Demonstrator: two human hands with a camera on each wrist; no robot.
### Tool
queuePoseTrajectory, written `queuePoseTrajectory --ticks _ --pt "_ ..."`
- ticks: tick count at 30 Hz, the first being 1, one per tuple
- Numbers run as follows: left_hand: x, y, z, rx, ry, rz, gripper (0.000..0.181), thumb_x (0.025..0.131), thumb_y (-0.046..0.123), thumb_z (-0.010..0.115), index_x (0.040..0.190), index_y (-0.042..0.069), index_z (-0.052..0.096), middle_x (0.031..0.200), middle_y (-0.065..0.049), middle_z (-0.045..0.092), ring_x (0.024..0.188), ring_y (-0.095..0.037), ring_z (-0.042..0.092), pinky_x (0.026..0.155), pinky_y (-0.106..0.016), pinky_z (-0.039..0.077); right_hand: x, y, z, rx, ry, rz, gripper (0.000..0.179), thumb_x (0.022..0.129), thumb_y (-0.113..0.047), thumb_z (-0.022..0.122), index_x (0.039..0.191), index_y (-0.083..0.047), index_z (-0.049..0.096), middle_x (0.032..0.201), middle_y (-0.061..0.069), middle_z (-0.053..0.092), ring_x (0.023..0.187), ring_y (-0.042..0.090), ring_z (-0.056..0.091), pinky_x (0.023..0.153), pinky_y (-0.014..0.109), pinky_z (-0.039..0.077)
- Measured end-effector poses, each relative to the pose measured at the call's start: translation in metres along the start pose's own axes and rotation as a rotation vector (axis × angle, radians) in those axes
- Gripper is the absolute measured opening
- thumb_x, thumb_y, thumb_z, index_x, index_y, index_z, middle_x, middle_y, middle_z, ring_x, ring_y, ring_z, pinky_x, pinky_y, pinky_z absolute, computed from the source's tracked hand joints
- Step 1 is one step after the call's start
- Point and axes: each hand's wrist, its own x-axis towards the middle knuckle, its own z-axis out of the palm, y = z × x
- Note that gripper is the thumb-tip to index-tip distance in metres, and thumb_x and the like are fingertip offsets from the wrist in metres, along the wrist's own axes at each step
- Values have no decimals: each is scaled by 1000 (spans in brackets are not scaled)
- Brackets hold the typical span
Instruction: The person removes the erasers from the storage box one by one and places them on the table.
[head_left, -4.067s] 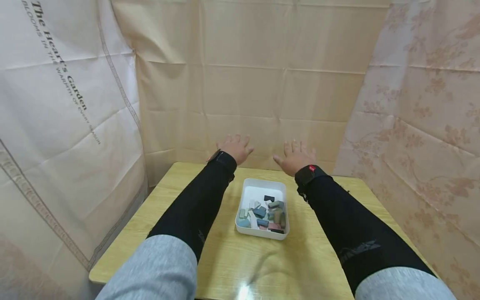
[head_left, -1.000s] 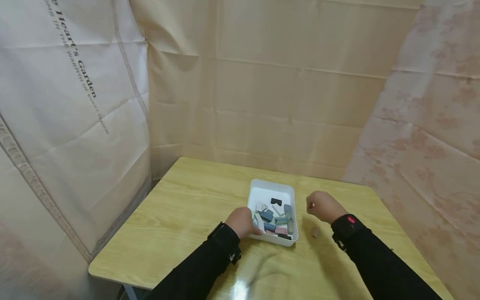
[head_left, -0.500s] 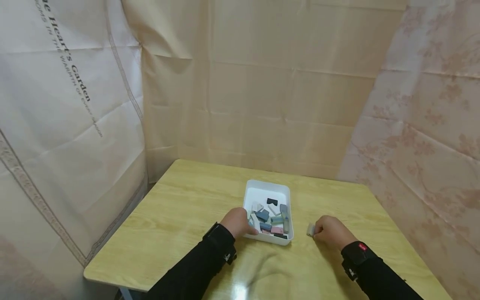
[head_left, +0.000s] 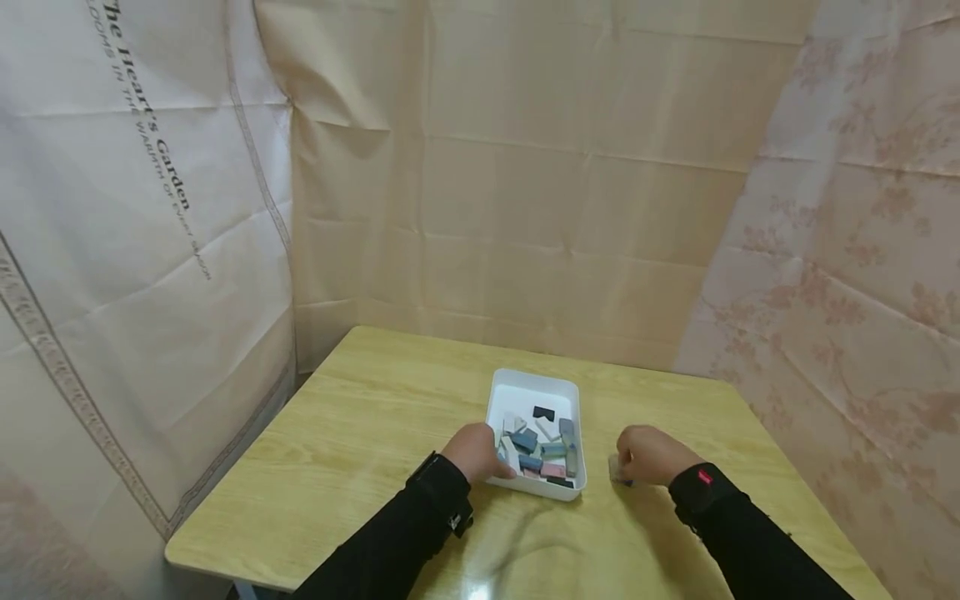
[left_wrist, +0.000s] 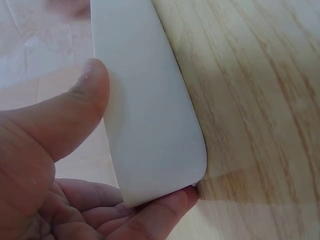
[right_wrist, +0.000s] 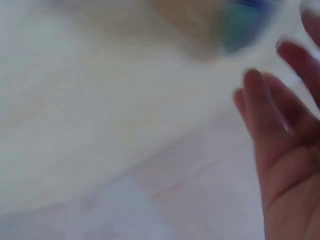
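Note:
A white tray (head_left: pixel 517 392) holds several small blocks in blue, pink, white, grey-green and black. My left hand (head_left: pixel 472 452) grips its near left corner. In the left wrist view the thumb lies at the edge of the tray's side wall (left_wrist: pixel 140 100), and the fingers (left_wrist: pixel 155 215) curl round the corner. Right of the tray, my right hand (head_left: pixel 654 455) is low over the table beside a small pale block (head_left: pixel 615 468). The right wrist view shows the fingers spread and apart from a blurred tan block (right_wrist: pixel 190 25) and a blue-green piece (right_wrist: pixel 245 22).
The light wooden table (head_left: pixel 390 400) carries the tray near its middle. A beige cloth (head_left: pixel 487 192) hangs behind it, a white printed cloth (head_left: pixel 150 333) on the left and a floral one (head_left: pixel 847 292) on the right.
Both hands were stretched forward past the tray at first. Since then the left has taken hold of the tray, blocks have come out onto the table, and the right hand has just shifted slightly left.

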Motion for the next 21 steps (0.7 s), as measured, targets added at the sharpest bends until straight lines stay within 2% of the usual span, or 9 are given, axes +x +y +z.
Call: queuePoseTrajectory --ticks 1,3,5,8,11,13,15,19,21 --pt "-1 0 1 4 -2 1 45 76 31 98 71 7 60 68 2 47 64 -17 41 65 -31 38 8 -12 -4 -12 -10 -1 20 83 -8 86 75 -17 70 83 -7 65 75 9 58 69 31 53" --pt "-1 0 2 -1 2 -1 45 76 30 98 71 7 60 68 2 47 64 -17 41 65 -32 38 27 -37 -6 -15 -16 -14 9 86 -7 85 88 -11 77 92 0 72 85 17 67 80 40 58" --pt "0 -1 4 -2 3 -3 45 76 31 98 72 7 61 69 2 48 64 -17 42 65 -32 38 45 -55 2 -27 -22 -85 17 85 -7 87 101 -8 80 101 4 74 93 21 70 87 44 59" --pt "-1 0 7 -8 5 5 43 76 31 98 76 6 63 70 1 52 64 -16 43 65 -32 39 61 -65 25 -76 -26 -190 22 83 -9 90 103 -10 80 95 0 74 85 13 66 82 37 59" --pt "-4 3 10 -13 7 19 43 75 31 98 77 5 65 70 1 55 63 -16 43 64 -31 40 64 -61 41 -160 40 -251 21 78 -15 93 92 -15 78 83 -8 68 73 4 54 69 28 52" --pt "-5 4 8 -13 13 30 43 75 32 98 74 6 64 68 2 53 62 -15 42 63 -31 39 62 -60 40 -141 88 -201 17 81 -11 91 91 -15 77 82 -11 66 72 2 50 68 26 49" --pt "-5 5 6 -1 23 39 46 74 32 99 68 9 60 65 4 48 61 -14 40 62 -30 38 59 -59 27 -73 141 -132 14 84 -7 87 92 -13 78 82 -9 66 73 4 52 68 29 49" --pt "2 3 -5 18 58 66 53 75 32 98 60 14 50 61 7 37 58 -13 36 61 -28 35 46 -42 -22 51 218 79 7 90 -3 77 95 -6 79 85 2 72 76 15 62 70 37 54" --pt "6 2 -12 26 71 69 54 76 32 97 60 15 49 62 7 36 59 -13 35 61 -28 34 33 -25 -42 64 210 191 4 89 -4 76 92 -4 78 84 5 73 75 18 65 68 39 55"
